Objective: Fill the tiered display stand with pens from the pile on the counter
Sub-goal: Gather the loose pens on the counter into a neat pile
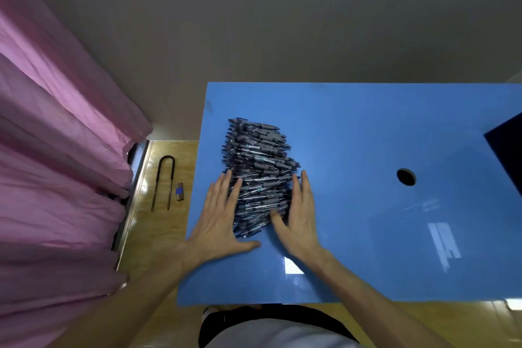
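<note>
You are looking down at a blue counter (367, 127) whose left edge runs just beside your left hand (219, 216) and whose near edge sits close to your body. A long pile of pens (258, 164) in clear wrappers lies on the left part of the counter, stretching away from you. Both hands lie flat and spread open, gripping nothing: the left hand presses against the pile's left side, the right hand (299, 210) against its right side, its thumb lying on the nearest pens. To the right of the pile the counter surface is bare as far as a round hole (406, 177), and a dark object (508, 150) juts in at the right edge; you cannot tell what it is. Left of the counter, on the tan floor, lie a U-shaped metal bar (163, 182) and a small lock body (180, 191), with a pink curtain (56, 150) hanging beyond them
</note>
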Motion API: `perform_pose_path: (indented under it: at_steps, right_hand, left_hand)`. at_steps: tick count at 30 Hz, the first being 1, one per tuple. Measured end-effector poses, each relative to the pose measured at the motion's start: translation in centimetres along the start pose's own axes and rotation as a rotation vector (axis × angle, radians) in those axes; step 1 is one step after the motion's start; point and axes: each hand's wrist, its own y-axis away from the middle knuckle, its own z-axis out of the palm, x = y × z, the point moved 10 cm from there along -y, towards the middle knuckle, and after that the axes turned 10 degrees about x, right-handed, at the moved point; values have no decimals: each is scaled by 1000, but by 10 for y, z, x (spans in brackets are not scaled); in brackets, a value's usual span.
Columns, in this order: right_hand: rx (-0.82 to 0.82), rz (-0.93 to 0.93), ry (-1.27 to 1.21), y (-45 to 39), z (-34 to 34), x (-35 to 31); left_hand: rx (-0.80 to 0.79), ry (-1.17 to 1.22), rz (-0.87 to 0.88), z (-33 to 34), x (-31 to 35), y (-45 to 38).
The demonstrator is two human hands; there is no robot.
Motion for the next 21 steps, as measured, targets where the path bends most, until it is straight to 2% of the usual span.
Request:
perform_pose_path:
  at_steps: [3, 6, 13, 17, 21]
  right_hand:
    - [-110, -196, 138, 0, -4, 2]
    - [-159, -321, 244, -2, -1, 3]
    - [-205, -348, 280, -22, 6, -6]
    - [-189, -375, 311, -14, 2, -5]
    - [-172, -543, 377, 0, 0, -15]
  left_hand:
    - [-35, -4, 0, 2, -4, -4]
    - [-6, 14, -20, -2, -9, -13]
    - [40, -36, -23, -15, -15, -36]
    - [9, -61, 17, -10, -4, -28]
    - [28, -87, 43, -8, 2, -20]
